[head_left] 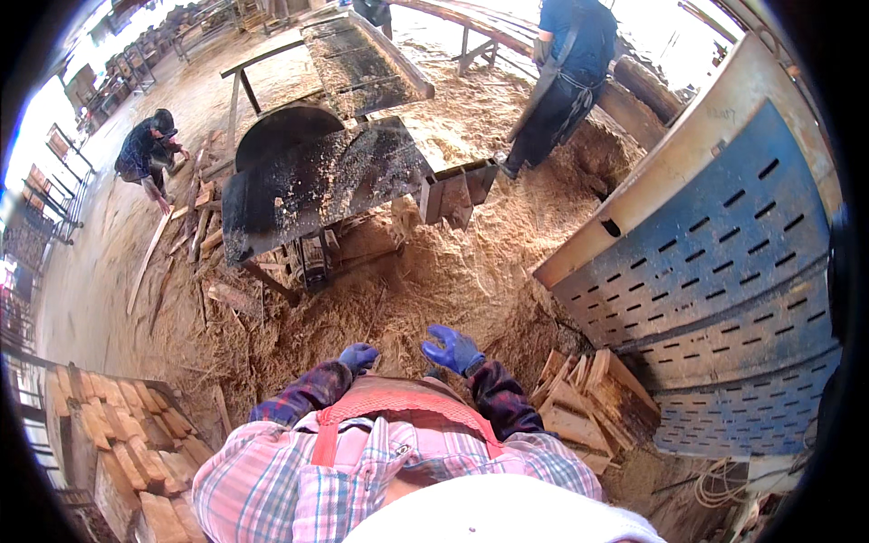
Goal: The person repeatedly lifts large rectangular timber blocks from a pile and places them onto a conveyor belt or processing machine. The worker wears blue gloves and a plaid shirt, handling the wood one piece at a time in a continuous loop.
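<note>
Left hand [358, 356] in blue glove: fingers curled, empty. Right hand [453, 349], fingers spread open, empty. Heap of pale sawdust and wood scraps [425, 290] lay just beyond the fingertips, untouched. Farther off stood the dark sawdust-strewn metal saw bench [317, 185].

Blue gloves [453, 349], plaid sleeves, pink checked shirt

Sawdust-covered floor [453, 281]; dark saw table [317, 185]; blue slotted metal panel [724, 299]; stacked wood blocks [118, 434]; daylight.
</note>
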{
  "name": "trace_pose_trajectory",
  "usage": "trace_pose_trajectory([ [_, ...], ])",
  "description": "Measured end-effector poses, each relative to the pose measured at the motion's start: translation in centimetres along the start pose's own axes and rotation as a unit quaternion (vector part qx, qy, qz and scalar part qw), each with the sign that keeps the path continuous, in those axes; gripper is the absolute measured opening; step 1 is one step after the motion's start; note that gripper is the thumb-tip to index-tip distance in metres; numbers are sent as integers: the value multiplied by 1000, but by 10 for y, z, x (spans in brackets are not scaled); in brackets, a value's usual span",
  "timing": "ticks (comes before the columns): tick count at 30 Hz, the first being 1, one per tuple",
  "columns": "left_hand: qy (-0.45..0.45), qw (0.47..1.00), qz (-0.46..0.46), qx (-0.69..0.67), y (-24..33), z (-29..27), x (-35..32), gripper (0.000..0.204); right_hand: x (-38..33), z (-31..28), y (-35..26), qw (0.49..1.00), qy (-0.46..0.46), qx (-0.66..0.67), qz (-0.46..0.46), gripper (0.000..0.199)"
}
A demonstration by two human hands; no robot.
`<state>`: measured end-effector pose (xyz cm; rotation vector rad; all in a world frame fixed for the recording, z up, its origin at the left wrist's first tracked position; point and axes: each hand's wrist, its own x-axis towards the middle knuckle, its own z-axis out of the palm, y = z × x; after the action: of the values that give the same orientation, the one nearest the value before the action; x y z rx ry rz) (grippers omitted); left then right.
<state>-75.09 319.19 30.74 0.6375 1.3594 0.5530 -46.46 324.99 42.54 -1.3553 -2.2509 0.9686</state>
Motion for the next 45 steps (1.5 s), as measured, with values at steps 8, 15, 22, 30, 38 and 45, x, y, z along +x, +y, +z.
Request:
trace_pose_trajectory([
  [8,50,996,-64,-20,-30,-40,26,35,77,-29,-12,999,-38,-21,22,54],
  [15,42,968,-119,-216,-8,-93,41,22,95,17,-27,997,-75,-10,-11,54],
  [22,113,979,-132,-111,-33,-128,36,18,92,28,-41,996,-80,29,7,56],
  [30,-13,991,31,131,-33,-116,41,23,67,31,-27,997,-68,12,37,57],
  [38,-85,869,291,392,-3,-97,40,17,59,30,-26,994,-71,32,72,57],
  [45,-70,936,154,310,-19,-110,47,23,66,30,-26,996,-60,22,59,56],
])
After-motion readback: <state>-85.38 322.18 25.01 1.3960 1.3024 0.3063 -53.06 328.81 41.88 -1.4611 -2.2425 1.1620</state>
